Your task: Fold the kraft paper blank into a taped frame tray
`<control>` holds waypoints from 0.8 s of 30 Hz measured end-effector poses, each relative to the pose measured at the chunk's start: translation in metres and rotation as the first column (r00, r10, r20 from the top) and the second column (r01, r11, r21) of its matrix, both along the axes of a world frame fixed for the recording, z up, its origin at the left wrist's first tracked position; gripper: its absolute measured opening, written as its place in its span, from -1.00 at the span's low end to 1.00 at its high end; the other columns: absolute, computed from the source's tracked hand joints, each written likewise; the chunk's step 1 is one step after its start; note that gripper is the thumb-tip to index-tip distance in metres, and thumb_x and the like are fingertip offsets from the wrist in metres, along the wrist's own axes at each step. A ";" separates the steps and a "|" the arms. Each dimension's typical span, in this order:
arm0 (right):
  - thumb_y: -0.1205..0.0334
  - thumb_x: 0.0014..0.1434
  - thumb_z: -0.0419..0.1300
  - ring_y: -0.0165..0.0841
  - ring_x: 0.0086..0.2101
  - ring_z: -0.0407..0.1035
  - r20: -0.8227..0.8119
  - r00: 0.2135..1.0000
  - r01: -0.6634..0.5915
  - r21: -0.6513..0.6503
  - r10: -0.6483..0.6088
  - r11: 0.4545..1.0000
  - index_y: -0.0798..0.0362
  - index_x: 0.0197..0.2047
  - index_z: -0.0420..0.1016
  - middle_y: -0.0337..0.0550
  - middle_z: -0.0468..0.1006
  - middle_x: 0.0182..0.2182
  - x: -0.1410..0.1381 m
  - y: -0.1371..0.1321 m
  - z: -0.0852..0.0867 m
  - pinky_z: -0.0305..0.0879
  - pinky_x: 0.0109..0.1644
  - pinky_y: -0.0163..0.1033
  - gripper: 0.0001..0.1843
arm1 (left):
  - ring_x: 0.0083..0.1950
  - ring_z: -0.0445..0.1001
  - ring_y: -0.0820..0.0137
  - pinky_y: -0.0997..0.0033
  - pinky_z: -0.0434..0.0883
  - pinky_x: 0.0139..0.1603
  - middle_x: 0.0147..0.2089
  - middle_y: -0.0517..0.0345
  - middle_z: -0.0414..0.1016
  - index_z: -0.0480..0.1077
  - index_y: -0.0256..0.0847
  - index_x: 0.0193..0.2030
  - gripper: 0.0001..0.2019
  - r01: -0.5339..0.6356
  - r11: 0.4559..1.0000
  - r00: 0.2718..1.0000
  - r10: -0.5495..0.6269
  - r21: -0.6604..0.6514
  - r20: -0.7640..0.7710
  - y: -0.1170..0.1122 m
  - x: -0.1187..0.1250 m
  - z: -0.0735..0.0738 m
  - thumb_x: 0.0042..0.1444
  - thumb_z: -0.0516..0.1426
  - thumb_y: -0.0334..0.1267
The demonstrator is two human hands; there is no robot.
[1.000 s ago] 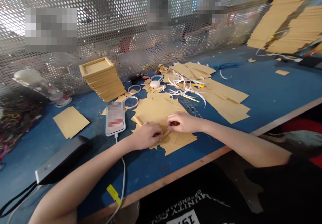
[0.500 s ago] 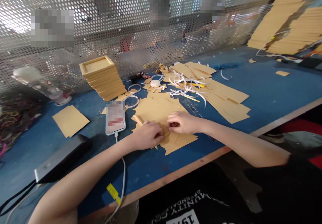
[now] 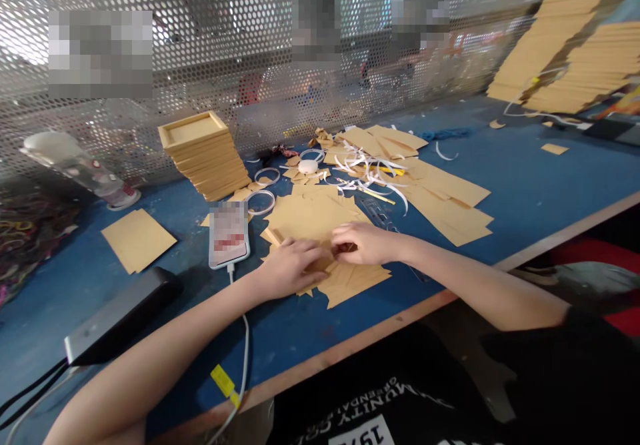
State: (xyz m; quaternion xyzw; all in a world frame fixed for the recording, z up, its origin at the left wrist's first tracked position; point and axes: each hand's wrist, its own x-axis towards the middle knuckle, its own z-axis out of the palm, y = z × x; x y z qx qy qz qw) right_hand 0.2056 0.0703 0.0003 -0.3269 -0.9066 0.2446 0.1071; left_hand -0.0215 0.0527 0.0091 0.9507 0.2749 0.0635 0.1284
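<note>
My left hand (image 3: 290, 268) lies on a tan card piece with its fingers stretched out over the surface. A narrow raised edge (image 3: 274, 236) of card stands up just beyond its knuckles. My right hand (image 3: 365, 241) is beside it, with fingers curled into a pinch over the same card; what is between the fingertips is hidden. Under both hands spreads a loose pile of tan card sheets (image 3: 320, 211), their cut corners pointing several ways.
A stack of shallow card trays (image 3: 207, 165) stands behind a charging phone (image 3: 229, 235). White paper strips (image 3: 370, 171) and flat card sheets (image 3: 445, 198) lie to the right. Left are a card stack (image 3: 139, 239), a black case (image 3: 125, 315) and a bottle (image 3: 85, 168). Perforated metal (image 3: 200, 38) borders the back.
The fingers of my left hand have straightened from a curl and reach farther toward the right hand. My right hand keeps its pinch in nearly the same place.
</note>
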 end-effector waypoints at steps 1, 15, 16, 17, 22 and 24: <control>0.31 0.11 0.15 -0.34 -0.35 0.27 -0.003 1.000 0.002 -0.003 -0.002 1.000 0.03 -0.43 0.44 -0.20 0.41 -0.44 0.000 0.000 0.000 0.13 -0.26 -0.21 -0.91 | -0.16 0.42 0.35 0.35 0.20 -0.15 -0.16 0.11 0.45 0.41 -0.15 -0.03 -0.78 0.031 0.999 0.999 -0.031 0.023 0.008 0.000 -0.001 -0.001 0.27 0.09 -0.14; 0.08 0.17 0.17 -0.42 -0.43 0.22 -0.068 0.992 0.090 -0.243 -0.110 0.966 0.05 -0.40 0.44 -0.21 0.42 -0.39 0.022 0.016 -0.004 0.13 -0.37 -0.27 -0.78 | -0.03 0.41 0.29 0.28 0.29 -0.02 -0.03 0.01 0.45 0.39 -0.03 0.17 -0.66 0.151 0.975 0.988 -0.145 0.164 -0.046 0.001 -0.007 -0.004 0.35 -0.03 -0.11; 0.11 0.17 0.17 -0.41 -0.43 0.23 -0.061 0.992 0.092 -0.224 -0.108 0.970 0.05 -0.41 0.42 -0.20 0.42 -0.38 0.022 0.015 -0.003 0.13 -0.37 -0.27 -0.79 | 0.05 0.40 0.26 0.25 0.29 0.03 0.06 -0.01 0.44 0.38 -0.03 0.17 -0.66 0.158 0.974 0.987 -0.154 0.163 -0.034 0.001 -0.007 -0.005 0.35 -0.03 -0.12; 0.13 0.17 0.16 -0.41 -0.43 0.24 -0.053 0.993 0.090 -0.209 -0.103 0.974 0.05 -0.43 0.41 -0.19 0.42 -0.37 0.021 0.014 -0.002 0.14 -0.38 -0.27 -0.80 | 0.13 0.36 0.24 0.22 0.28 0.09 0.16 -0.01 0.40 0.38 -0.04 0.17 -0.67 0.176 0.971 0.984 -0.175 0.159 -0.020 0.002 -0.007 -0.005 0.35 -0.04 -0.14; 0.28 0.16 0.11 -0.40 -0.41 0.27 -0.046 0.997 0.051 -0.117 -0.057 0.992 0.04 -0.46 0.35 -0.16 0.44 -0.36 0.018 0.009 0.001 0.18 -0.33 -0.24 -0.84 | 0.36 0.19 0.31 0.20 0.19 0.29 0.28 -0.01 0.33 0.32 -0.21 0.21 -0.65 0.302 0.951 0.952 -0.304 0.074 0.029 0.003 -0.003 -0.003 0.37 -0.08 -0.28; 0.29 0.15 0.12 -0.39 -0.40 0.27 -0.032 0.998 0.055 -0.076 -0.057 0.996 0.04 -0.48 0.33 -0.15 0.43 -0.37 0.017 0.008 0.000 0.18 -0.32 -0.24 -0.84 | 0.35 0.21 0.35 0.23 0.20 0.30 0.25 -0.04 0.36 0.28 -0.26 0.24 -0.64 0.311 0.950 0.949 -0.312 0.036 0.037 0.003 -0.002 -0.002 0.37 -0.08 -0.30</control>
